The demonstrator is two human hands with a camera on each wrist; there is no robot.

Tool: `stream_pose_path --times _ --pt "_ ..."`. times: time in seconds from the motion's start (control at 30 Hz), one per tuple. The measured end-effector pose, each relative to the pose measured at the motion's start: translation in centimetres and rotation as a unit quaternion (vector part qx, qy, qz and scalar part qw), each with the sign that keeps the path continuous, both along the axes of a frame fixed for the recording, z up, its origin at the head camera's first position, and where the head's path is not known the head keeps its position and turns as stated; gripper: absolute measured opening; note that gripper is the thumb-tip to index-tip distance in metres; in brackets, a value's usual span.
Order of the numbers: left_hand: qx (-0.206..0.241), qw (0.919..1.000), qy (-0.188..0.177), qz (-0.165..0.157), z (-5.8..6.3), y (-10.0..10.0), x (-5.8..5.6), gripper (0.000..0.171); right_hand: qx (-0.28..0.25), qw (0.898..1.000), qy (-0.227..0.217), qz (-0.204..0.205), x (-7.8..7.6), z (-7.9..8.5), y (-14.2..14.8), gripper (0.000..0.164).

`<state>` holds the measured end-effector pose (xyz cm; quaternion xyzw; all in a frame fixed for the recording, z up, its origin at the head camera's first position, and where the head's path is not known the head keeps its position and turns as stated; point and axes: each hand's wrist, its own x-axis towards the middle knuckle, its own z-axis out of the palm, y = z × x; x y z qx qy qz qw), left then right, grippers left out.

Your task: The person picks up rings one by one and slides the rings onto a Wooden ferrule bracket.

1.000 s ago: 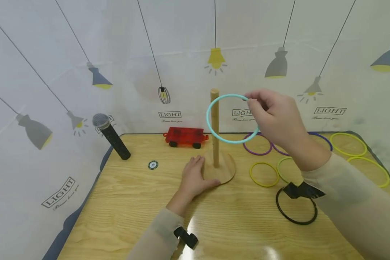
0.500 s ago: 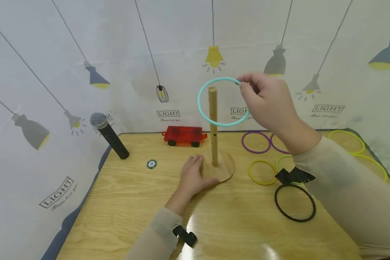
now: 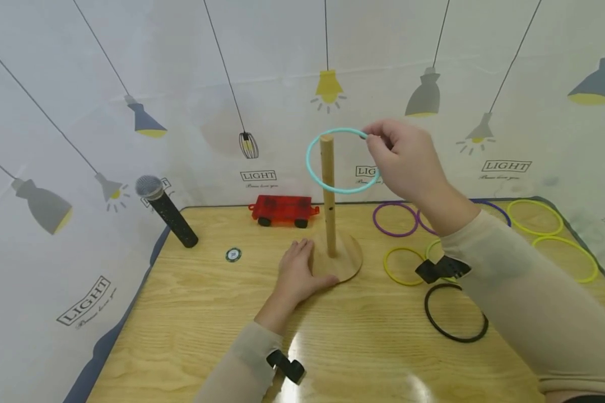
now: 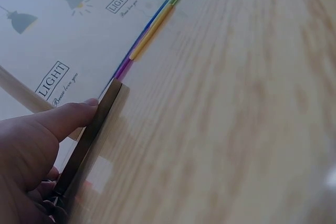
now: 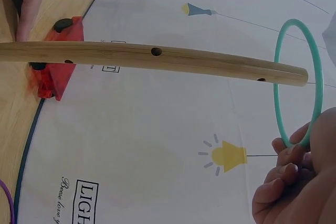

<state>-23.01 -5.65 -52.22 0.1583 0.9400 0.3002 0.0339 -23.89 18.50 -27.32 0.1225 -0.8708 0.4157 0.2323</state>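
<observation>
The right hand point(image 3: 408, 157), in the upper right of the frame, pinches the turquoise ring point(image 3: 352, 191) between thumb and fingertips at 1 edge, its opening around the peg point(image 3: 328, 168) tip as viewed; whether the tip has passed through, I cannot tell. At centre, the left hand point(image 3: 296, 271) rests spread, thumb apart from the fingers, against the round base point(image 3: 352, 258). The step in hand looks like threading 1 ring; the next move likely calls for levelling, then lowering it
</observation>
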Motion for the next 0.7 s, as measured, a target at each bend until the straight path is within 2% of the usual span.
stream_pose_path --times 0.3,0.5,0.7 --pt "-0.004 0.9999 0.010 -0.005 0.1 0.0 0.0 0.114 0.010 0.998 -0.061 0.012 -0.3 -2.4 0.0 0.031" --pt "-0.002 0.9998 0.016 -0.007 0.2 0.0 0.0 0.114 0.015 0.997 -0.079 0.022 -0.7 -3.8 0.0 0.033" --pt "-0.007 0.9998 0.017 -0.001 0.0 0.0 0.0 0.115 0.047 0.990 -0.127 0.039 -0.6 -5.7 -0.1 0.032"
